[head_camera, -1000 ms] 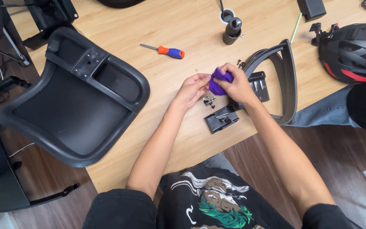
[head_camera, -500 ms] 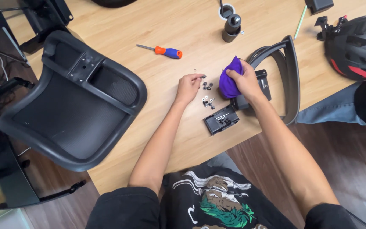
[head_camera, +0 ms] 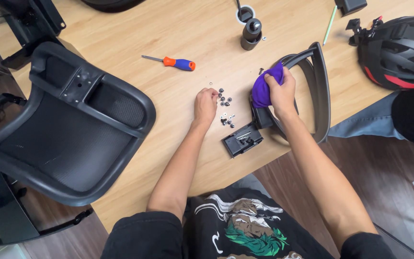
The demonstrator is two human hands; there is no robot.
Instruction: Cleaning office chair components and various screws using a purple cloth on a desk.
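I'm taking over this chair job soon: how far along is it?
Done: the mesh chair back lies apart on the table, and small screws are out. In hand: the right hand presses a purple cloth on the black armrest frame; the left hand picks at the screws. Left: all parts remain unjoined.

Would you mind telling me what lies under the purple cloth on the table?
The purple cloth rests on the black curved chair armrest where it joins its bracket, pressed by the right hand. The frame surface directly beneath is covered, so it cannot be seen.
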